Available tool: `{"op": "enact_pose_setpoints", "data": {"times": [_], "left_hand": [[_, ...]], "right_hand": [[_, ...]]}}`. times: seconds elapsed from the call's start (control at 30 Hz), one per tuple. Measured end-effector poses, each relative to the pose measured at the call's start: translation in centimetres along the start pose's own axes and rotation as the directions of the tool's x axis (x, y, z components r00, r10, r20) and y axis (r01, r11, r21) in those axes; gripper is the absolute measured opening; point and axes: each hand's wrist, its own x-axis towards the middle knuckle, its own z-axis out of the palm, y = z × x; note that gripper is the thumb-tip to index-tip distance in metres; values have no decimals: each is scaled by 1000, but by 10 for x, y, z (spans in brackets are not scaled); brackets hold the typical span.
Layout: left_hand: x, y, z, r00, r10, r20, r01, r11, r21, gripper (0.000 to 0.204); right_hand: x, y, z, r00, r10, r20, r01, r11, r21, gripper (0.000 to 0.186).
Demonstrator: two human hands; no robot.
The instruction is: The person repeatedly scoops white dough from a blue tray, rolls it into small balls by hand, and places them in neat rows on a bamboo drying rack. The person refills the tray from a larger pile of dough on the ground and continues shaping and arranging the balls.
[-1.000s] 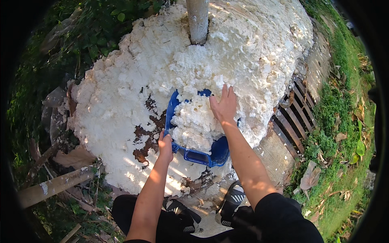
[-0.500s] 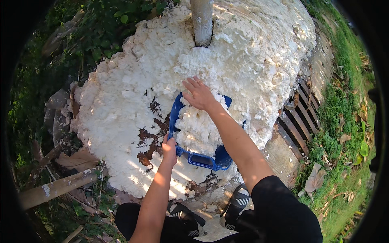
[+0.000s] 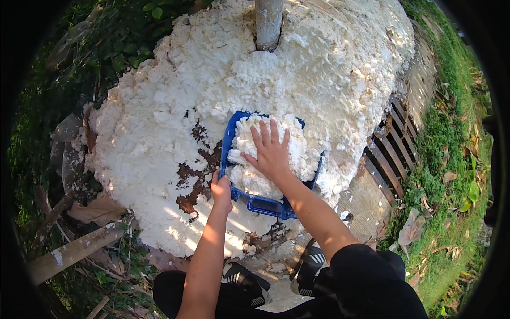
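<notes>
A blue plastic basket [image 3: 227, 139] stands in a big heap of white, crumbly, damp-looking material [image 3: 149, 127]. Its inside is loaded with lumps of the same white stuff [image 3: 305, 154]. My left hand [image 3: 221, 192] grips the basket's near left rim, fingers wrapped over the edge. Palm down on the white load lies my right hand [image 3: 270, 151], its fingers spread and pointing away from me. A handle loop [image 3: 264, 206] shows on the basket's near side. The right forearm hides part of the near right rim.
A tree trunk or post [image 3: 268, 26] rises from the heap at the far side. Rusty drain grating [image 3: 390, 146] lies to the right, beside concrete and grass [image 3: 457, 175]. A wooden beam [image 3: 77, 252] juts in at lower left. Brown ground [image 3: 191, 186] shows through the heap.
My right hand has come back from the basket's far edge onto the white load, fingers now spread. The far rim is more visible. My left hand keeps its hold on the rim.
</notes>
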Motion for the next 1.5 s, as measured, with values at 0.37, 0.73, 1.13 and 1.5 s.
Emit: {"op": "enact_pose_setpoints", "data": {"times": [0.37, 0.73, 1.13, 1.5], "left_hand": [[-1, 1, 2, 1000, 3, 1, -3, 999, -35, 45], [6, 4, -3, 996, 59, 74, -63, 996, 60, 31], [5, 3, -5, 998, 56, -8, -56, 996, 66, 26], [4, 3, -4, 997, 77, 15, -78, 993, 89, 39]], "right_hand": [[-28, 38, 16, 920, 388, -52, -391, 918, -61, 86], [-72, -86, -169, 911, -393, -124, 287, 389, 876, 46], [-131, -196, -272, 776, -599, -198, 62, -240, 969, 21], [5, 98, -124, 780, 529, -336, -516, 846, 133, 57]]}}
